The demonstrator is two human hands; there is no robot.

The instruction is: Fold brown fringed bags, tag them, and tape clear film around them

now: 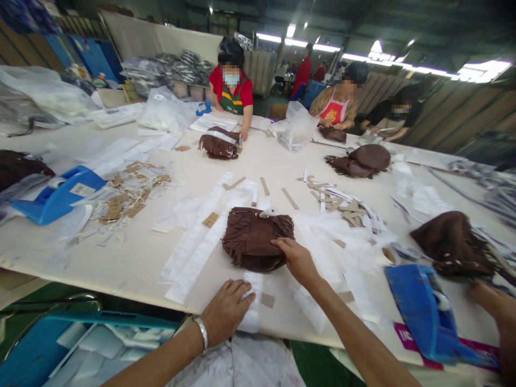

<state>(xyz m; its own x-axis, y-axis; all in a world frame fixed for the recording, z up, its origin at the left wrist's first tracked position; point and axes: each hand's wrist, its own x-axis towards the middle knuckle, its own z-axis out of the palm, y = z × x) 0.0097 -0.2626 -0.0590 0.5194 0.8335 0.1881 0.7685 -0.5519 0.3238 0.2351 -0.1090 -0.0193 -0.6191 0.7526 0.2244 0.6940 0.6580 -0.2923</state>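
Observation:
A dark brown fringed bag [258, 242] lies in front of me on white paper strips, with a small whitish piece at its top edge. My right hand [300, 262] grips its right side, thumb and forefinger on the brown surface. Nearer the table's front edge, my left hand [226, 312], with a silver bracelet at the wrist, has its fingers curled down on a white paper strip [253, 314]. The fingertips are partly hidden there. A small tan card [267, 300] lies just right of that strip, and another tan tag [210, 219] lies left of the bag.
Blue tape dispensers [423, 312] [60, 193] stand right and left. Tangled tags [129, 193] and a heap of card strips [342, 201] flank the bag. More brown bags [453, 242] lie about. Co-workers [231, 86] face me across the table; another person's hand [492, 301] reaches in at right.

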